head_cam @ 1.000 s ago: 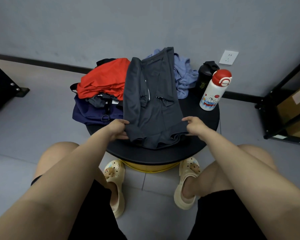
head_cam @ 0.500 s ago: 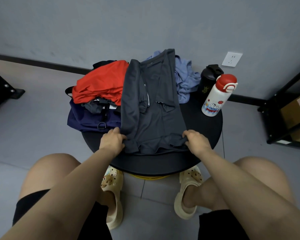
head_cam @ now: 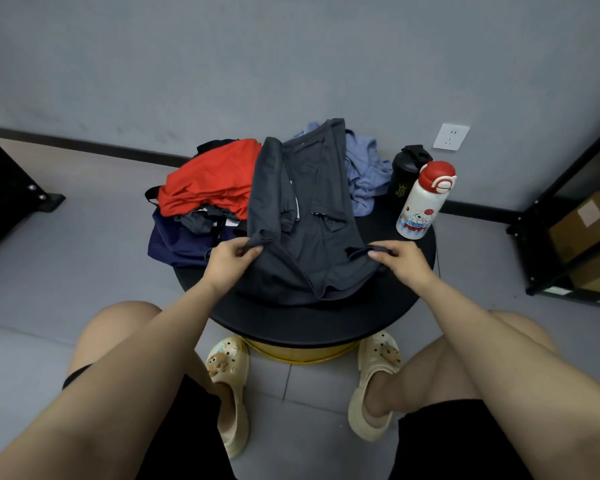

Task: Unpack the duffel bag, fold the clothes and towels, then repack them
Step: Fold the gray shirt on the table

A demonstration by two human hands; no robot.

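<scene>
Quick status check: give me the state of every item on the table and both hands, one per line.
Grey shirt: laid lengthwise, sides folded in, near hem lifted.
Left hand: pinching the hem's left corner.
Right hand: pinching the hem's right corner.
Red garment: crumpled, unfolded.
Blue garment: crumpled, unfolded.
Navy bag: open, slumped.
White bottle: upright, capped.
Black bottle: upright, capped.

navy duffel bag point(head_cam: 174, 244) mostly buried under clothes; shelf point(head_cam: 575, 216) cropped.
</scene>
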